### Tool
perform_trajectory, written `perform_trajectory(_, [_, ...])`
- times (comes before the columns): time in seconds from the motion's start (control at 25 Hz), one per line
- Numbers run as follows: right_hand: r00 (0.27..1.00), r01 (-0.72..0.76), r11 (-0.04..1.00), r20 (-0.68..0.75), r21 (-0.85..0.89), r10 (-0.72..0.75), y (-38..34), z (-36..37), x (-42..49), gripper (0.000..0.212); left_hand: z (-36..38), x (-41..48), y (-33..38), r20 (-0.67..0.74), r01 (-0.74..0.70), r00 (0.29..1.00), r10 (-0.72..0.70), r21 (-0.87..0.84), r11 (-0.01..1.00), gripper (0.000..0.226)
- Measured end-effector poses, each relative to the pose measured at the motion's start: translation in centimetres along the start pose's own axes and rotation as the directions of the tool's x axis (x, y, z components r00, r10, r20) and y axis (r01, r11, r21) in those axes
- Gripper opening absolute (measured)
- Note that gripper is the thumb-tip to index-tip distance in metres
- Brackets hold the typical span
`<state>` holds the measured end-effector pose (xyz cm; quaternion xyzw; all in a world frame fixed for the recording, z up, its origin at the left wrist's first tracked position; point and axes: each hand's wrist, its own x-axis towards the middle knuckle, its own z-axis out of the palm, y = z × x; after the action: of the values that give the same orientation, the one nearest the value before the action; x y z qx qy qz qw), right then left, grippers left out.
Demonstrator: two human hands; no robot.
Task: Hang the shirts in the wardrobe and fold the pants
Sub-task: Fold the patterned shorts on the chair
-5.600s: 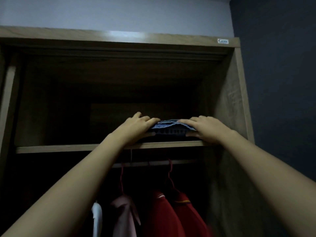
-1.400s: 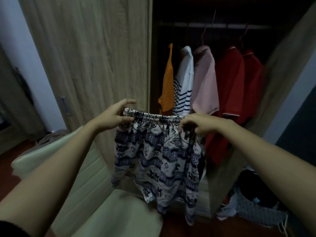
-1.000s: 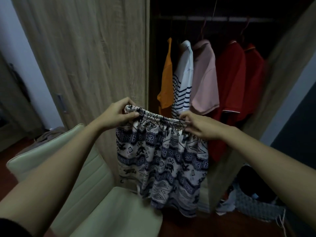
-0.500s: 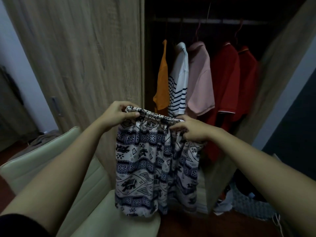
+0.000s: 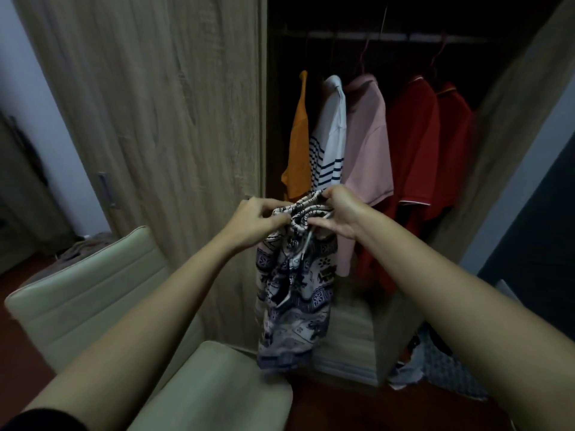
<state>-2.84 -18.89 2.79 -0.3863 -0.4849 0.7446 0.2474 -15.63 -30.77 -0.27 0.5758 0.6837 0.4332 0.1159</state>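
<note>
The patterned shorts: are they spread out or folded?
Folded lengthwise: left hand and right hand pinch the waistband ends together; the patterned shorts hang narrow.

A: Any writing to read here?
B: None. The shorts [image 5: 294,284] carry only a pattern of shapes, no letters.
A: And the shirts [image 5: 367,144], the wardrobe door [image 5: 155,119]?
B: Plain cloth, some stripes, bare wood grain. No label, brand or number is legible.
</note>
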Motion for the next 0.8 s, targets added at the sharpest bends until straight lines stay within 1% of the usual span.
perform_trajectory(0.04, [1.000, -0.001, 0.998, -0.010, 0.070, 0.002, -0.1, 0.1, 0.0, 0.018, 0.1, -0.1, 0.1, -0.008, -0.005, 1.000, 0.006, 0.028, 1.000, 0.041])
perform_trajectory(0.12, [1.000, 0.005, 0.987, -0.022, 0.160, -0.001, -0.4, 0.4, -0.1, 0.021, 0.2, -0.2, 0.5, -0.007, -0.026, 1.000, 0.027, 0.167, 0.986, 0.059])
perform_trajectory(0.2, [1.000, 0.015, 0.982, 0.006, 0.186, -0.016, -0.4, 0.7, -0.4, 0.027, 0.5, 0.0, 0.5, -0.001, -0.090, 0.995, 0.095, 0.303, 0.949, 0.069])
perform_trajectory(0.24, [0.999, 0.004, 0.990, 0.037, 0.144, -0.010, -0.4, 0.6, -0.5, 0.030, 0.5, 0.0, 0.6, -0.002, -0.111, 0.993, 0.118, 0.337, 0.935, 0.067])
perform_trajectory(0.28, [0.997, 0.004, 1.000, 0.071, 0.022, -0.006, -0.4, 0.3, -0.7, 0.029, 0.5, 0.0, 0.6, -0.006, -0.113, 0.992, 0.123, 0.358, 0.927, 0.063])
perform_trajectory(0.32, [0.995, 0.048, 0.974, 0.094, -0.224, -0.028, -0.3, -0.3, -0.8, 0.026, 0.3, 0.0, 0.7, -0.008, -0.108, 0.993, 0.120, 0.385, 0.917, 0.060])
perform_trajectory(0.36, [0.989, 0.133, 0.815, 0.131, -0.563, -0.071, -0.1, -1.1, -1.0, 0.028, 0.2, 0.2, 0.6, -0.001, -0.105, 0.993, 0.116, 0.409, 0.907, 0.058])
perform_trajectory(0.4, [0.975, 0.214, 0.459, 0.163, -0.862, -0.147, 0.2, -2.2, -1.0, 0.042, 0.0, 0.2, 0.6, 0.011, -0.102, 0.994, 0.107, 0.411, 0.906, 0.057])
perform_trajectory(0.44, [0.940, 0.236, 0.068, 0.210, -0.969, -0.271, 0.7, -3.5, -0.9, 0.058, -0.2, 0.4, 0.5, 0.026, -0.088, 0.996, 0.084, 0.364, 0.927, 0.056])
perform_trajectory(0.48, [0.873, 0.252, -0.166, 0.298, -0.953, -0.387, 1.3, -4.4, -0.9, 0.072, -0.4, 0.6, 0.5, 0.044, -0.072, 0.997, 0.062, 0.275, 0.959, 0.053])
perform_trajectory(0.52, [0.811, 0.334, -0.175, 0.377, -0.926, -0.448, 2.1, -5.3, -0.7, 0.085, -0.6, 0.7, 0.5, 0.068, -0.054, 0.997, 0.042, 0.177, 0.983, 0.051])
perform_trajectory(0.56, [0.783, 0.464, -0.025, 0.424, -0.885, -0.455, 2.8, -5.9, -1.0, 0.098, -0.8, 0.7, 0.5, 0.092, -0.050, 0.995, 0.041, 0.094, 0.994, 0.049])
perform_trajectory(0.6, [0.776, 0.574, 0.193, 0.454, -0.795, -0.437, 3.4, -6.3, -0.8, 0.107, -1.1, 0.7, 0.4, 0.118, -0.055, 0.992, 0.049, 0.051, 0.997, 0.047])
perform_trajectory(0.64, [0.778, 0.617, 0.365, 0.471, -0.697, -0.416, 3.9, -6.4, -0.6, 0.106, -1.6, 0.7, 0.3, 0.150, -0.064, 0.987, 0.058, 0.034, 0.997, 0.045])
perform_trajectory(0.68, [0.777, 0.628, 0.456, 0.479, -0.631, -0.408, 4.2, -6.7, -0.2, 0.094, -2.1, 0.7, 0.3, 0.197, -0.071, 0.979, 0.059, 0.051, 0.996, 0.045])
perform_trajectory(0.72, [0.767, 0.641, 0.476, 0.476, -0.602, -0.430, 4.4, -6.7, 0.1, 0.075, -2.6, 0.7, 0.3, 0.257, -0.080, 0.965, 0.050, 0.108, 0.991, 0.045])
perform_trajectory(0.76, [0.748, 0.661, 0.465, 0.460, -0.589, -0.479, 4.5, -6.6, 0.4, 0.057, -2.9, 0.7, 0.2, 0.315, -0.111, 0.948, 0.043, 0.203, 0.973, 0.044])
perform_trajectory(0.8, [0.730, 0.672, 0.444, 0.432, -0.593, -0.529, 4.6, -6.3, 0.5, 0.045, -2.9, 0.8, 0.1, 0.352, -0.169, 0.935, 0.049, 0.321, 0.932, 0.043])
